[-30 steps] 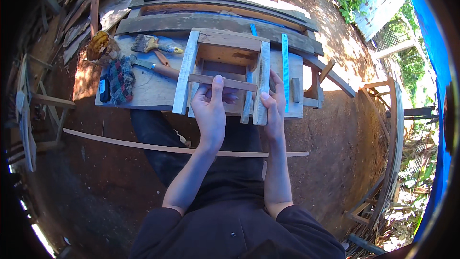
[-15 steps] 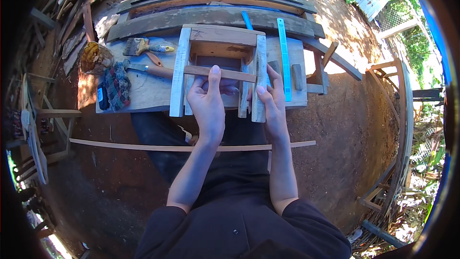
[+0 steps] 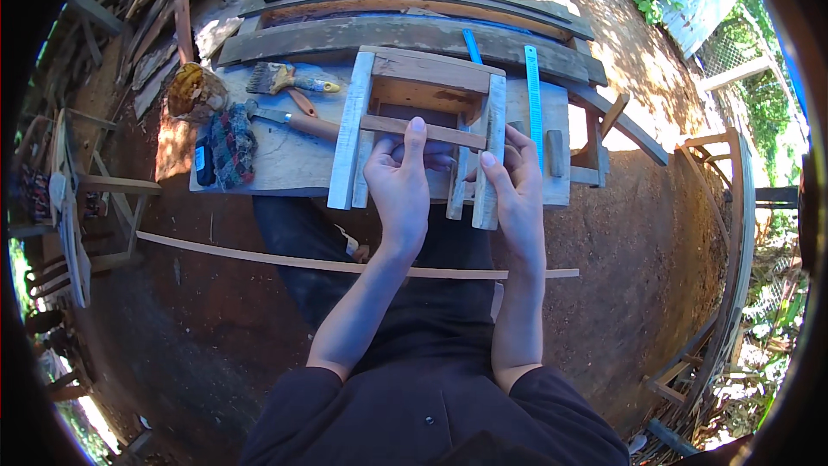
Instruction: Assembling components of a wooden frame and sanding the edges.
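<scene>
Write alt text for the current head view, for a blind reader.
The left hand holds a wooden strip across a small wooden frame, while the right hand holds the frame's right side. A paintbrush, checked cloth and blue ruler lie on the workbench.

The head fisheye looks down at both hands (image 3: 401, 181).

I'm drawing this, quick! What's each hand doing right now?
Left hand: closed, holding the slat.
Right hand: closed, holding the frame leg.
</scene>
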Demonstrator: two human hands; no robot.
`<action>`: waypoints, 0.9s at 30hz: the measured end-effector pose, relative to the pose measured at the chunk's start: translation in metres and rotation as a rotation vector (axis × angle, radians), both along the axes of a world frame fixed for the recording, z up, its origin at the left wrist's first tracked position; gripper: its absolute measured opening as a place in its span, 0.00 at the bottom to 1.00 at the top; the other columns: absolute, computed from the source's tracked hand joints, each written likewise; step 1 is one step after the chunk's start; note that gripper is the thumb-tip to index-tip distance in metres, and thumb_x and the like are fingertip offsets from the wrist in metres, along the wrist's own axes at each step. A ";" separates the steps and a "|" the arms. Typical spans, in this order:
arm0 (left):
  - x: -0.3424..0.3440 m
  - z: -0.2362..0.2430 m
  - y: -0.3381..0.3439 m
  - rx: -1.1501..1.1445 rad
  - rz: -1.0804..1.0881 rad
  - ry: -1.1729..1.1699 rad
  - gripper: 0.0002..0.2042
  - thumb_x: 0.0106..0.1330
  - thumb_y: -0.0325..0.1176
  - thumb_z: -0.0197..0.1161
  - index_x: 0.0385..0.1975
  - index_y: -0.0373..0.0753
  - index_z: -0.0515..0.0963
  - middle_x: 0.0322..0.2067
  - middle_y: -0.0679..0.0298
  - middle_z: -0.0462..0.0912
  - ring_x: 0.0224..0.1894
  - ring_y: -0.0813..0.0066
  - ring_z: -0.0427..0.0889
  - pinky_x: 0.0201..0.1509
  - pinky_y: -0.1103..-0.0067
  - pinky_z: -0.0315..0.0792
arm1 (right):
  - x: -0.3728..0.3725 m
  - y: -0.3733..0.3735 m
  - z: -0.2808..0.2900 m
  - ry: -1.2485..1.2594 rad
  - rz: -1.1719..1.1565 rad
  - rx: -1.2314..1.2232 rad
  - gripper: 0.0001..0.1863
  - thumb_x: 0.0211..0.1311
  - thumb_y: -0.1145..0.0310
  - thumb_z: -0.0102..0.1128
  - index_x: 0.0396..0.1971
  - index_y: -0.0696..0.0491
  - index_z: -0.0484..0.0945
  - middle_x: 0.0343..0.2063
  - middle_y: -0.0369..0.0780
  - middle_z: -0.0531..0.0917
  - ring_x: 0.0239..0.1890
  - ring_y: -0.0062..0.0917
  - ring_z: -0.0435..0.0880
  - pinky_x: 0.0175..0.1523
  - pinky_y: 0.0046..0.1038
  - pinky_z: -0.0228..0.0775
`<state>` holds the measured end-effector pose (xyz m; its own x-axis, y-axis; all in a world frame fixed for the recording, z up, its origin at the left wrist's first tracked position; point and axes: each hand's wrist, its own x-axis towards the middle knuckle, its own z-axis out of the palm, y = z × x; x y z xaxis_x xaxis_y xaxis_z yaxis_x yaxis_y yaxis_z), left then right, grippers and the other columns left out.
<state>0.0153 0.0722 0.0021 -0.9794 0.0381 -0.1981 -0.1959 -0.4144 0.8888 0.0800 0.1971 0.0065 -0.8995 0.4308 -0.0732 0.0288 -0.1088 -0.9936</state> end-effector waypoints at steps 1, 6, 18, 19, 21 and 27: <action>0.000 0.001 -0.001 0.006 -0.008 0.011 0.15 0.78 0.41 0.60 0.41 0.32 0.79 0.31 0.60 0.86 0.31 0.79 0.85 0.39 0.81 0.80 | 0.000 0.000 0.000 0.004 0.010 -0.004 0.28 0.74 0.68 0.60 0.67 0.61 0.61 0.46 0.47 0.83 0.43 0.22 0.83 0.50 0.26 0.78; -0.001 -0.003 0.002 0.016 -0.011 0.040 0.15 0.77 0.41 0.60 0.40 0.32 0.80 0.30 0.60 0.86 0.29 0.77 0.86 0.36 0.80 0.81 | 0.000 0.001 -0.001 -0.007 -0.001 -0.002 0.27 0.74 0.67 0.60 0.66 0.60 0.62 0.44 0.46 0.83 0.41 0.22 0.83 0.47 0.26 0.78; -0.002 0.001 -0.001 -0.005 -0.018 0.024 0.15 0.78 0.41 0.59 0.41 0.32 0.79 0.31 0.61 0.86 0.30 0.80 0.85 0.38 0.81 0.80 | 0.000 0.001 0.001 -0.015 0.008 -0.031 0.28 0.74 0.66 0.60 0.66 0.59 0.62 0.45 0.46 0.83 0.42 0.22 0.83 0.48 0.27 0.78; -0.001 0.001 -0.001 -0.008 -0.014 0.027 0.15 0.78 0.41 0.59 0.41 0.32 0.79 0.31 0.61 0.86 0.30 0.80 0.85 0.38 0.81 0.80 | 0.000 0.001 0.001 -0.014 0.011 -0.040 0.28 0.74 0.65 0.61 0.66 0.59 0.62 0.45 0.46 0.83 0.42 0.22 0.83 0.48 0.27 0.78; 0.000 -0.001 0.001 -0.002 -0.019 0.007 0.15 0.78 0.41 0.59 0.41 0.32 0.78 0.31 0.61 0.86 0.30 0.80 0.85 0.38 0.81 0.80 | 0.001 0.001 -0.001 -0.010 0.019 -0.051 0.28 0.73 0.65 0.61 0.66 0.59 0.62 0.44 0.46 0.83 0.41 0.22 0.83 0.48 0.26 0.78; 0.003 -0.003 -0.001 0.014 -0.023 -0.002 0.15 0.78 0.41 0.59 0.42 0.32 0.78 0.31 0.61 0.85 0.31 0.79 0.85 0.38 0.81 0.80 | 0.002 0.000 -0.006 0.033 -0.009 -0.134 0.23 0.80 0.62 0.50 0.67 0.58 0.62 0.44 0.46 0.82 0.39 0.21 0.83 0.44 0.25 0.79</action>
<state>0.0188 0.0715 -0.0010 -0.9779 0.0635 -0.1991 -0.2071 -0.4219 0.8827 0.0817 0.1973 0.0002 -0.8986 0.4270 -0.1010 -0.0052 -0.2404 -0.9707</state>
